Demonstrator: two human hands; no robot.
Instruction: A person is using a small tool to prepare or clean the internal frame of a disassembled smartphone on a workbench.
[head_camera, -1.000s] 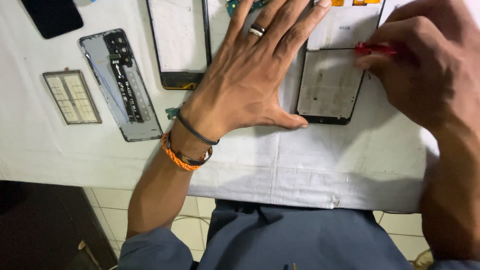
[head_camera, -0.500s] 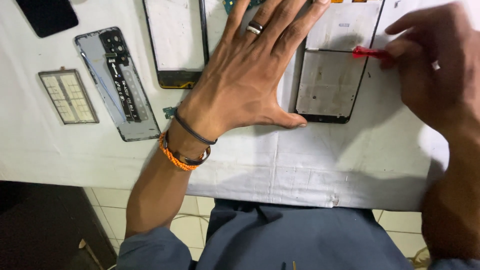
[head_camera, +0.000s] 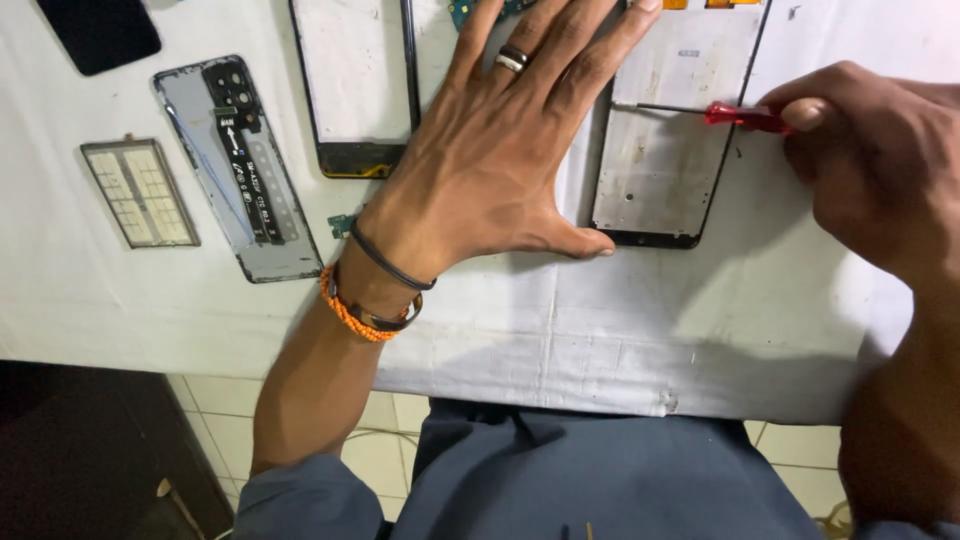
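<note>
Presently: left hand (head_camera: 505, 165) spread flat, fingers splayed, palm down on the white-covered tabletop (head_camera: 560, 330), its thumb touching the lower left corner of the phone frame (head_camera: 665, 150). Right hand (head_camera: 870, 170) pinched closed around a red-handled screwdriver (head_camera: 735, 115), whose shaft lies across the frame's upper part.

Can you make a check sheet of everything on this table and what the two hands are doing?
Surface: white cloth over the table, stained.
Job's things: phone frame; red screwdriver, tip on the frame.
Clutter: grey back cover, empty frame, small flat panel, dark slab.
Grippers: left hand flat, fingers spread, beside the frame; right hand grips the screwdriver.
Cables: nothing seen.
Surroundings: tiled floor, blue trousers.
</note>
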